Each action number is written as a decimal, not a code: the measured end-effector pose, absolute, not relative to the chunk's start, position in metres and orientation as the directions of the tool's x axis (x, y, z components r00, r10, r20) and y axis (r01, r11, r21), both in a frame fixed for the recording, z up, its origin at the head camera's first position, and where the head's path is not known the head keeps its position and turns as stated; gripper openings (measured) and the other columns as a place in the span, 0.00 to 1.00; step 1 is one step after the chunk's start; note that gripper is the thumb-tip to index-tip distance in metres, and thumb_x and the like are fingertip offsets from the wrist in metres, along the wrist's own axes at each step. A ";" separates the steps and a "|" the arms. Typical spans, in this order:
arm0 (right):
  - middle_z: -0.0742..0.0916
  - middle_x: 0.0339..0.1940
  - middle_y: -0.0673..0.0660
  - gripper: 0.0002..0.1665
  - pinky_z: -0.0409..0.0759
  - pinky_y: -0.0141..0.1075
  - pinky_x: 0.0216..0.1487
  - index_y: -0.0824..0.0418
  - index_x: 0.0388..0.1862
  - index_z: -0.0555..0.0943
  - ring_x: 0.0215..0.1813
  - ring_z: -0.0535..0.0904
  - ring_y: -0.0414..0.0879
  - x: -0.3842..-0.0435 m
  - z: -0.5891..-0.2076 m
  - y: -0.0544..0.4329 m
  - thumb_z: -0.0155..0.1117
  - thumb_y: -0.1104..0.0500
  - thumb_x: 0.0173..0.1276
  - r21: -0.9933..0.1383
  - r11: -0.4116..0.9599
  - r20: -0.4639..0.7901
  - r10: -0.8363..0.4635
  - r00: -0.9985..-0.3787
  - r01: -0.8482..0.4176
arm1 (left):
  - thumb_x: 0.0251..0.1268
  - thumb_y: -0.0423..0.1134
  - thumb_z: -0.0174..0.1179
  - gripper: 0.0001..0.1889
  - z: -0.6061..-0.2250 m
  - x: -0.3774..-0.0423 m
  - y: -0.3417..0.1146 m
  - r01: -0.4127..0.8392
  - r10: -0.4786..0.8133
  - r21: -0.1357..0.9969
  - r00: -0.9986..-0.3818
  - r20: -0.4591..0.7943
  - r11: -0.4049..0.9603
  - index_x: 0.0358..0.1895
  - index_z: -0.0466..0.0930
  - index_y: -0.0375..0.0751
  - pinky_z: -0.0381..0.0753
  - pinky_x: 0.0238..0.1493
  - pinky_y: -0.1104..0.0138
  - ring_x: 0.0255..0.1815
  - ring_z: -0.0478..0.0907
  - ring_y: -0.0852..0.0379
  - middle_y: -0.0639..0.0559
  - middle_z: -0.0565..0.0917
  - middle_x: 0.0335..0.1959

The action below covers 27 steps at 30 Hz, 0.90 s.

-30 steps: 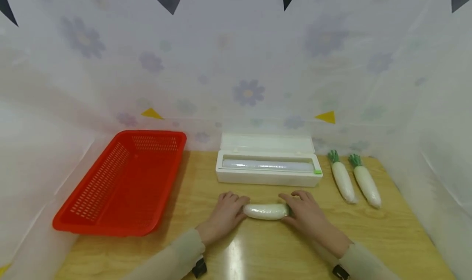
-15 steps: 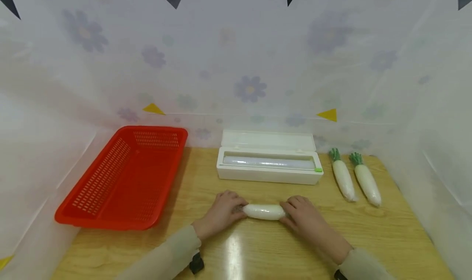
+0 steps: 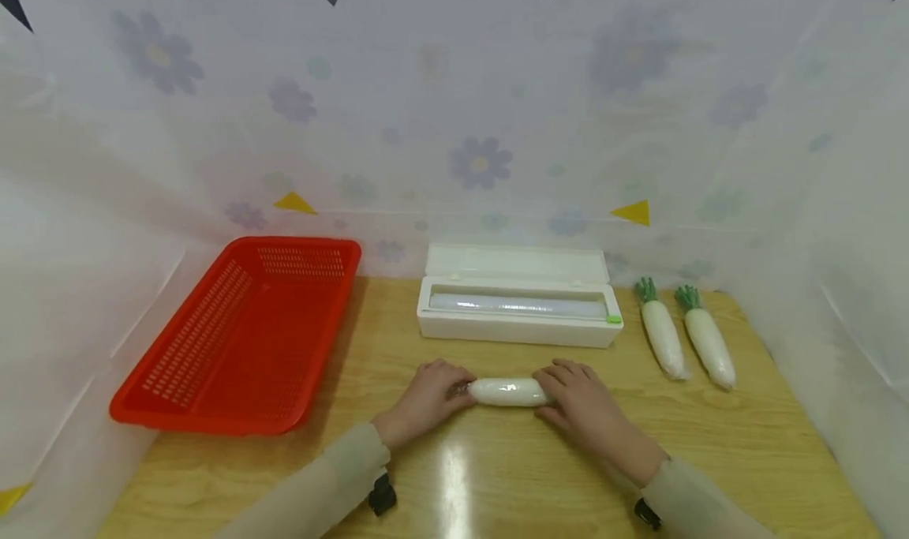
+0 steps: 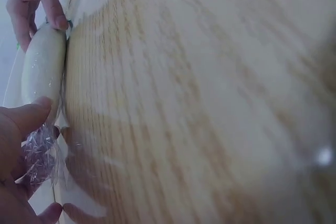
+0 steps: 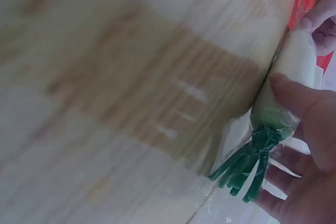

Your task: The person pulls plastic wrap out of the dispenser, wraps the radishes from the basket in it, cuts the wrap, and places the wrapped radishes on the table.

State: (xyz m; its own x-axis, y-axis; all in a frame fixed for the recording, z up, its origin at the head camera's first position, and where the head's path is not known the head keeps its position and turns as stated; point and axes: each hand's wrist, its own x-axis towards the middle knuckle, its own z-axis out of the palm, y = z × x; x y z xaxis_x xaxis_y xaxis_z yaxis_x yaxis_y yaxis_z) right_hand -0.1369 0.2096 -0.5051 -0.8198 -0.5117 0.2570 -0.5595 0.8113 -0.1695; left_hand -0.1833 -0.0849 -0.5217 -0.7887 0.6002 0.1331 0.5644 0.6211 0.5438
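A white radish (image 3: 507, 392) wrapped in clear film lies crosswise on the wooden table between both hands. My left hand (image 3: 429, 397) holds its left end, the thumb on the radish; in the left wrist view, crumpled cling film (image 4: 42, 156) bunches out of that end under the palm. Around the other end curls my right hand (image 3: 585, 409), thumb on one side and fingers on the far side. In the right wrist view, green leaf stalks (image 5: 252, 156) stick out under this hand, with film over them; the head view hides them.
Behind the radish stands a white cling film box (image 3: 518, 330), lid raised, a roll (image 3: 518, 305) inside. A red plastic basket (image 3: 263, 349) is at the left. Two wrapped radishes with green tops, a nearer one (image 3: 663, 340) and an outer one (image 3: 710, 348), lie right.
The right hand has closed further over the leafy end, covering the green seen earlier. At the left end, the left fingers have shifted so bunched film shows. The head view has tilted slightly down.
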 end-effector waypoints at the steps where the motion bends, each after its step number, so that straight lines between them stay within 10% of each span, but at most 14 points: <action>1: 0.86 0.55 0.61 0.32 0.75 0.60 0.65 0.64 0.61 0.83 0.62 0.79 0.62 -0.138 -0.506 0.209 0.80 0.52 0.62 -0.163 0.811 0.263 -0.514 -0.817 -0.562 | 0.69 0.45 0.70 0.15 -0.522 -0.183 -0.085 0.567 0.600 0.537 -0.789 0.135 0.625 0.54 0.88 0.44 0.71 0.57 0.52 0.49 0.78 0.54 0.52 0.89 0.49; 8: 0.86 0.45 0.57 0.33 0.76 0.55 0.60 0.65 0.61 0.82 0.52 0.79 0.55 -0.144 -0.506 0.209 0.82 0.55 0.59 -0.134 0.793 0.303 -0.538 -0.786 -0.595 | 0.69 0.46 0.70 0.15 -0.521 -0.180 -0.085 0.540 0.582 0.529 -0.807 0.102 0.655 0.54 0.89 0.45 0.70 0.58 0.49 0.49 0.77 0.54 0.53 0.88 0.46; 21: 0.86 0.46 0.48 0.27 0.77 0.53 0.56 0.52 0.56 0.82 0.50 0.79 0.48 -0.139 -0.500 0.222 0.76 0.40 0.65 -0.427 0.787 0.110 -0.445 -0.889 -0.446 | 0.67 0.45 0.72 0.14 -0.519 -0.173 -0.086 0.508 0.574 0.571 -0.815 0.076 0.645 0.51 0.80 0.49 0.67 0.61 0.49 0.42 0.74 0.60 0.58 0.87 0.41; 27: 0.86 0.45 0.48 0.16 0.80 0.47 0.49 0.54 0.49 0.87 0.48 0.79 0.46 -0.144 -0.501 0.228 0.77 0.49 0.66 -0.394 0.717 0.230 -0.529 -0.817 -0.575 | 0.69 0.49 0.70 0.13 -0.517 -0.172 -0.086 0.527 0.588 0.558 -0.804 0.084 0.641 0.49 0.80 0.51 0.67 0.63 0.48 0.42 0.74 0.61 0.59 0.87 0.43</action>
State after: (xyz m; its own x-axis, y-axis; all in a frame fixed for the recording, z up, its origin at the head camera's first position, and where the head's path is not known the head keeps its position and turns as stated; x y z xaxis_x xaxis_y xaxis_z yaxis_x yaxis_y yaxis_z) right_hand -0.1444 0.2280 -0.5009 -0.8168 -0.5293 0.2296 -0.5752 0.7166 -0.3945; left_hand -0.1718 -0.0861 -0.5174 -0.8042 0.5884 0.0841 0.5273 0.6408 0.5580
